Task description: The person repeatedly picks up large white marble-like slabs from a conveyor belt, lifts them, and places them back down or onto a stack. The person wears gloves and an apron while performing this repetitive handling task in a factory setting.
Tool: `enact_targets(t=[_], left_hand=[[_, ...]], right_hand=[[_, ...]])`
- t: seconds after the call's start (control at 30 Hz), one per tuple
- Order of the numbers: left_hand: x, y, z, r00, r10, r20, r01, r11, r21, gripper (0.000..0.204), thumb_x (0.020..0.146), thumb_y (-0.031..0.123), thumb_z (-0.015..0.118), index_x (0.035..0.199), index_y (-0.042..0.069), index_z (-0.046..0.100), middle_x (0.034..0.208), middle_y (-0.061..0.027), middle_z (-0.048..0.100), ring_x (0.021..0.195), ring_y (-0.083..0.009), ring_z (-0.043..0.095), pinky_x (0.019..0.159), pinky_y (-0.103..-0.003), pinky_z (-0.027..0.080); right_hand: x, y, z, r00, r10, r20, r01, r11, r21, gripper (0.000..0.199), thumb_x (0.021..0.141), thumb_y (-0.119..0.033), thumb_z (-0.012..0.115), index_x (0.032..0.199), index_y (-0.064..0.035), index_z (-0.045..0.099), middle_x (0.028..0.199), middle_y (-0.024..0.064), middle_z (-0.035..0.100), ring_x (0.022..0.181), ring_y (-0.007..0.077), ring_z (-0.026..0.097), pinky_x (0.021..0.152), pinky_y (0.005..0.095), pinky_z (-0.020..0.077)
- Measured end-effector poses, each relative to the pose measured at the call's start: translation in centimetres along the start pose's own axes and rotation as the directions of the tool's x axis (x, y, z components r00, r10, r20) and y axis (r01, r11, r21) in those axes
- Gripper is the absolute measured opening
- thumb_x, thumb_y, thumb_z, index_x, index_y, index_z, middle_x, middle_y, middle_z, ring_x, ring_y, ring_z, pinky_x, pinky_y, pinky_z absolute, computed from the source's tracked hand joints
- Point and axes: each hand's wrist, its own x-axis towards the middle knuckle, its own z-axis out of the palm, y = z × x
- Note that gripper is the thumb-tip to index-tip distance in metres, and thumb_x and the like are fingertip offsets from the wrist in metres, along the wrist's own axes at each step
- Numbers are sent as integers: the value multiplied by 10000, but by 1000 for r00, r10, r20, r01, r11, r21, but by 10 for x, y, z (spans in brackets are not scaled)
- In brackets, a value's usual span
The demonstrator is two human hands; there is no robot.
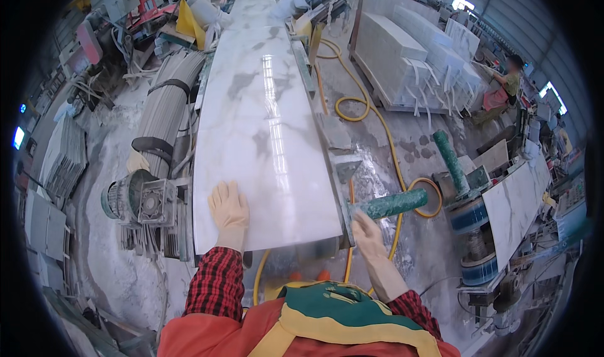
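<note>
A dusty stone workshop with a grey floor (119,275). At left a motor (135,196) sits beside the long white marble slab (264,124), which runs away from the person. The left hand (229,207), gloved, lies flat and released on the slab's near end. The right hand (367,234) is clenched around a green handle (393,203) at the slab's right edge; its fingertips are hidden.
</note>
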Motion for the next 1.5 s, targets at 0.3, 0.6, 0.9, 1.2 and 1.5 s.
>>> enact_targets(t=[0.3, 0.6, 0.9, 1.2, 1.5], left_hand=[[4, 2, 1, 998, -8, -55, 8, 1000, 0, 444, 866, 281, 663, 1266, 94, 615, 1322, -176, 582, 1302, -376, 488, 1118, -535, 353], [-4, 4, 10, 988, -146, -58, 123, 948, -294, 293, 855, 208, 618, 1098, 82, 721, 1209, -211, 668, 1223, -398, 571, 1092, -519, 422], [-14, 4, 1, 978, -202, -49, 188, 961, -202, 545, 840, 297, 691, 1325, 72, 591, 1455, -179, 530, 1412, -359, 432, 1226, -517, 268], [-19, 6, -8, 974, -191, -121, 158, 959, -235, 538, 803, 272, 721, 1266, 36, 580, 1445, -207, 499, 1421, -379, 403, 1229, -530, 255], [-21, 4, -16, 973, -176, -149, 131, 954, -270, 523, 772, 255, 738, 1214, 34, 568, 1418, -207, 489, 1390, -387, 408, 1203, -535, 274]], right_hand=[[68, -40, 89, 833, -306, 460, 550, 542, -636, 783, 904, -357, 688, 1530, 5, 387, 1571, 279, 393, 1485, 440, 332, 1256, 498, 245], [168, -23, 123, 751, -427, 504, 651, 353, -672, 695, 934, -340, 649, 1470, 73, 487, 1558, 265, 453, 1472, 396, 391, 1262, 479, 241], [204, -125, 154, 597, -456, 660, 717, -65, -694, 570, 1068, -398, 494, 1428, 41, 535, 1490, 245, 522, 1382, 391, 477, 1181, 488, 349], [325, -53, 182, 213, -708, 674, 778, -294, -555, 481, 1045, -359, 566, 1337, 20, 615, 1348, 262, 622, 1234, 405, 599, 1063, 542, 462], [392, 17, 181, 211, -608, 765, 784, -362, -504, 506, 1066, -165, 410, 1548, -8, 407, 1586, 337, 352, 1479, 514, 325, 1223, 603, 278]])
